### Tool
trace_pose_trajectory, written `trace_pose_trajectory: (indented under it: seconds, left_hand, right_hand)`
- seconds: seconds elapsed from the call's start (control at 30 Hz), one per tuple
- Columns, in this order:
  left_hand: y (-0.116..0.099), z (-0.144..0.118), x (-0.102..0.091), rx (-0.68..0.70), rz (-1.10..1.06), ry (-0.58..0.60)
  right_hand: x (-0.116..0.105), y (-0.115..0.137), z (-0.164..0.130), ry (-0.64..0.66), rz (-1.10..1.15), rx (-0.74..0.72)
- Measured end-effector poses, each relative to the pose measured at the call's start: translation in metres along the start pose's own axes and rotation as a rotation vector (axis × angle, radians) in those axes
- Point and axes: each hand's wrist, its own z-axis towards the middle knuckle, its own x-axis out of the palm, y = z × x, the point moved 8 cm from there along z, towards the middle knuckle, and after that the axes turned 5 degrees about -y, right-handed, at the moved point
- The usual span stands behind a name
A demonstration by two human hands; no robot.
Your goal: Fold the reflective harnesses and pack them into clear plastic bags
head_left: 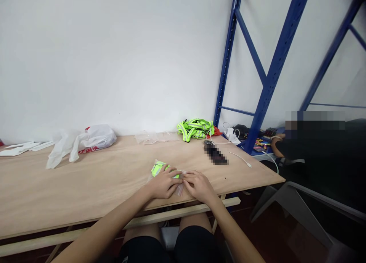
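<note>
Near the front edge of the table, a clear zip bag [179, 190] lies with a folded neon-yellow reflective strap [156, 168] inside it. My left hand [163, 183] rests over the bag, its fingers bent and its thumb pressing at the bag's right end. Closed on that same end is my right hand [199, 184], its thumb and fingertips pinching the plastic. Both sets of fingertips almost meet there and hide part of the bag's opening.
Against the wall lies a heap of neon reflective straps [194, 128], beside flat clear bags [156, 137]. A white plastic bag [98, 137] is at left. A pixelated dark object [215, 154] and a white cable [240, 158] lie right. Beyond the blue rack [261, 99] sits another person [328, 160].
</note>
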Motion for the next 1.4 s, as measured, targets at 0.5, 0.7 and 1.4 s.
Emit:
trace_pose_trajectory:
  seconds: [0.5,0.7,1.4]
  left_hand:
    - [0.0007,-0.0029,-0.0024,0.012,-0.061,-0.026]
    - [-0.0033,-0.0024,-0.0066,0.029,-0.072,-0.021]
    - [-0.0068,-0.0038,-0.0073,0.019,-0.013,-0.057]
  right_hand:
    - [-0.0001,-0.0004,0.0013,0.028,0.010,0.035]
    - [-0.0016,0.0015,0.0019,0.026,0.008,0.031]
    - [0.0011,0.0023,0.0032,0.062,-0.062,0.036]
